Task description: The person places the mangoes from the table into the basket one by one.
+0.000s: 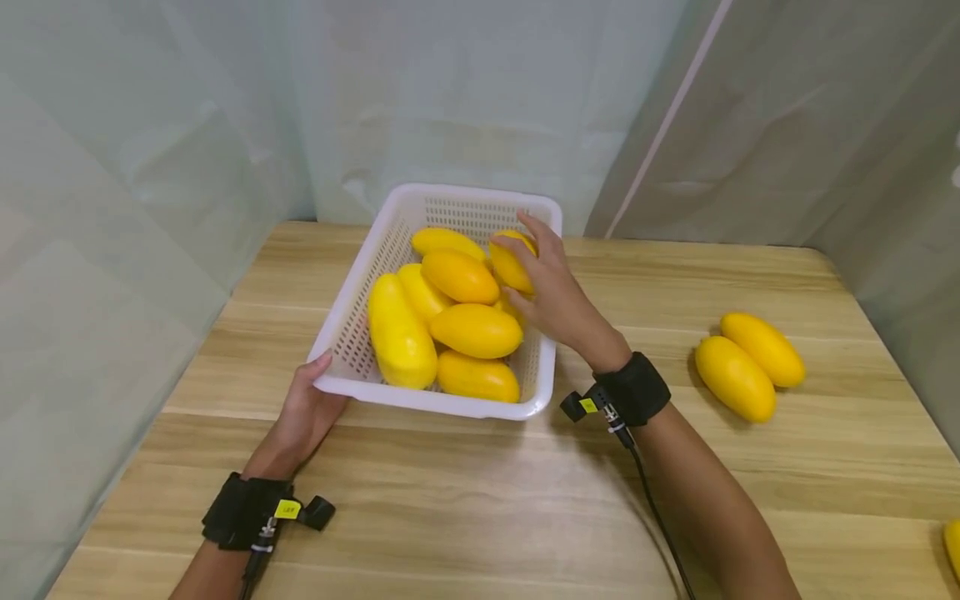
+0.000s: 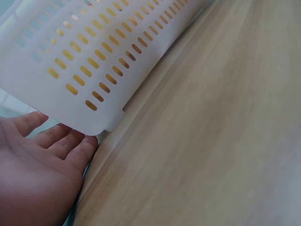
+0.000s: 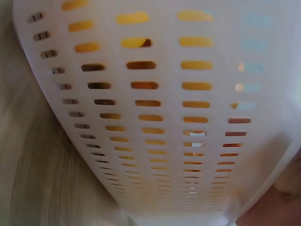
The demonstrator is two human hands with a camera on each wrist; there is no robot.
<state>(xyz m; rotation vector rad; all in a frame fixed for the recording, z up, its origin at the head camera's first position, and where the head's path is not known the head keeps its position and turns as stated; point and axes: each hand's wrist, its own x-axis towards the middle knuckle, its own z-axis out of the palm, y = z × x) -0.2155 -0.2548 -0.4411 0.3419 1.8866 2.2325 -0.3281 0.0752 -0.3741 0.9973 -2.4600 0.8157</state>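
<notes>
A white plastic basket (image 1: 435, 402) with slotted walls stands on the table and holds several yellow mangoes (image 1: 477, 331). At its near left corner my left hand (image 1: 306, 415) grips the rim, thumb on top; the left wrist view shows the other fingers (image 2: 77, 149) against the corner from outside. My right hand (image 1: 555, 292) reaches over the right rim, its fingers curled round a mango (image 1: 510, 265) on the pile. A longer, paler yellow fruit (image 1: 401, 333) lies along the basket's left side. In the right wrist view the basket wall (image 3: 164, 94) hides the held mango.
Two more mangoes (image 1: 735, 379) lie side by side on the wooden table (image 1: 465, 500), right of the basket. Another yellow fruit (image 1: 952, 546) is cut off at the right edge. A pale curtain (image 1: 480, 100) hangs close behind the basket. A cable (image 1: 660, 517) trails from the right wristband.
</notes>
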